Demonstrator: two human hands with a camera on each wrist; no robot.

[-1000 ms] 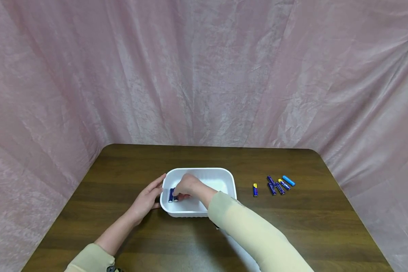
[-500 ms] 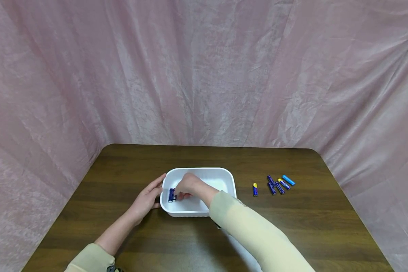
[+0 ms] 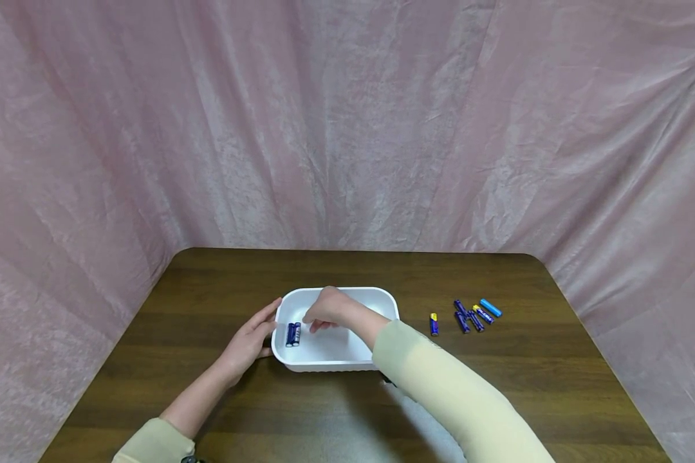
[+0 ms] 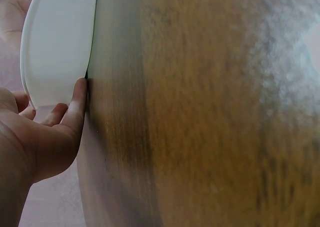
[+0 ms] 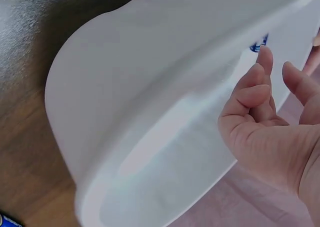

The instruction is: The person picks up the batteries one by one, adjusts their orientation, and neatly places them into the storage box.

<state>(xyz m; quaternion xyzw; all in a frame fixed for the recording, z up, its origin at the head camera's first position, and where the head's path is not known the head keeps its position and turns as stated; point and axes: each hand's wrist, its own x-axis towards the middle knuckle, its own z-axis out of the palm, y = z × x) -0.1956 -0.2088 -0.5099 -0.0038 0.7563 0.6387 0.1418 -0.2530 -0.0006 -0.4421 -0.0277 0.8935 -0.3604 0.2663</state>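
Observation:
Two dark blue batteries (image 3: 293,334) lie side by side at the left end of a white plastic tub (image 3: 336,366). My right hand (image 3: 330,308) hovers inside the tub, just right of that pair. In the right wrist view the thumb stands apart from the loosely bent fingers (image 5: 252,94), with nothing between them. A bit of one blue battery (image 5: 258,44) shows beyond the fingertips. My left hand (image 3: 248,337) rests against the tub's left end. Seen from the left wrist, its fingers (image 4: 75,109) touch the tub's outer wall.
A blue and yellow battery (image 3: 434,325) lies on the wooden table (image 3: 237,270) right of the tub. Farther right is a loose group of several dark blue batteries (image 3: 462,321), with a light blue battery (image 3: 490,307) beside it. A pink curtain (image 3: 347,128) hangs behind the table.
My right hand has let go of the second battery in the tub and moved slightly right and up, uncovering the pair. My left hand stays at the tub's left end.

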